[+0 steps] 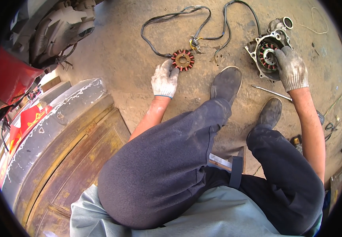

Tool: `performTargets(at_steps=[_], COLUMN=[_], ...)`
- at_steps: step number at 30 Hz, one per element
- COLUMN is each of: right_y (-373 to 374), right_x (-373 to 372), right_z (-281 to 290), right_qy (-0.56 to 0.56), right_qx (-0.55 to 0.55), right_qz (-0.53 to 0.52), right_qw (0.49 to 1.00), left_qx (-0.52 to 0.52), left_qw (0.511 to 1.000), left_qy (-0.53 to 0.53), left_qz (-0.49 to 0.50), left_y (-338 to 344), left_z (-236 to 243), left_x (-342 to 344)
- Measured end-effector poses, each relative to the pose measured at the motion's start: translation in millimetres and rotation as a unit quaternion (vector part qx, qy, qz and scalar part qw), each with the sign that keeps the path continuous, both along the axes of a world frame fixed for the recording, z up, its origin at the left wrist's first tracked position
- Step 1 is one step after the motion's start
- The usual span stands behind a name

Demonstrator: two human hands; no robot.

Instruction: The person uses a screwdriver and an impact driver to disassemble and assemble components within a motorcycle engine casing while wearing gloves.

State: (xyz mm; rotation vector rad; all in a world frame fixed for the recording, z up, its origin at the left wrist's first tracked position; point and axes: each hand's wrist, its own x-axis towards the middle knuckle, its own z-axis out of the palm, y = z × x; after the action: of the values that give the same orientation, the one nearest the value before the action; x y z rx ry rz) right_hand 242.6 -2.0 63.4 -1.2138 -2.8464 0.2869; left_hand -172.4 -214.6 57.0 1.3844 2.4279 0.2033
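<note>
Both hands wear soiled white knit gloves. Left hand (pixel 165 78) reaches down to the concrete floor (pixel 119 59), its fingers curled and touching the near-left edge of a loose stator (pixel 183 60); whether they actually pinch it I cannot tell. That stator is a flat ring with a brass-coloured hub, a round hole in the middle and a crown of red-brown copper-wound poles around the rim. From its far side a black cable (pixel 155 23) loops away across the floor, joined by thinner yellow and dark leads near a small connector.

Right hand (pixel 291 68) rests on an engine side cover (pixel 266 51) lying on the floor to the right, well apart from the loose stator. Its fingers are bent over the right edge of the cover and down onto the second stator (pixel 266 55) seated inside, so the hand is partly closed on the part. The cover is grey cast metal, grimy, open side up, with a round port at its far corner; the coil ring inside shows the same reddish windings.

A slim metal rod-like tool (pixel 271 93) lies on the floor just below the cover, near the right shoe (pixel 270 112). The left shoe (pixel 226 82) stands between the two stators. At far left sit a motorcycle engine (pixel 60 27) and red bodywork (pixel 9 77).
</note>
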Motion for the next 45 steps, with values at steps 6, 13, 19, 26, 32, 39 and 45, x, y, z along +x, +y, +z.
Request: performTargets(at_steps=[6,13,19,26,32,39,45], right_y=[0,2,1,2,2,2,2], right_x=[0,-3,-1,0,-2,-2,-3], right_z=[4,3,3,3,5,7,7], right_qy=[-0.010,-0.024,-0.018,-0.023,-0.006,-0.008,-0.007], right_qx=[-0.006,-0.009,-0.005,-0.010,-0.003,0.000,-0.003], right_qz=[0.001,0.002,-0.001,0.001,0.006,0.007,0.004], right_qw=[1.000,1.000,1.000,1.000,1.000,1.000,1.000], left_qx=[0.006,-0.007,0.010,-0.022,0.001,-0.040,-0.076], left_qw=[0.999,0.999,0.996,0.994,0.994,0.979,0.959], left_qy=[-0.029,-0.030,-0.083,-0.018,-0.005,0.054,0.068], left_qz=[-0.012,-0.023,-0.004,-0.107,-0.114,-0.191,-0.266], left_y=[1,0,10,25,24,36,43], left_z=[0,-4,4,6,5,17,21], left_x=[-5,-12,-18,-32,-29,-21,-22])
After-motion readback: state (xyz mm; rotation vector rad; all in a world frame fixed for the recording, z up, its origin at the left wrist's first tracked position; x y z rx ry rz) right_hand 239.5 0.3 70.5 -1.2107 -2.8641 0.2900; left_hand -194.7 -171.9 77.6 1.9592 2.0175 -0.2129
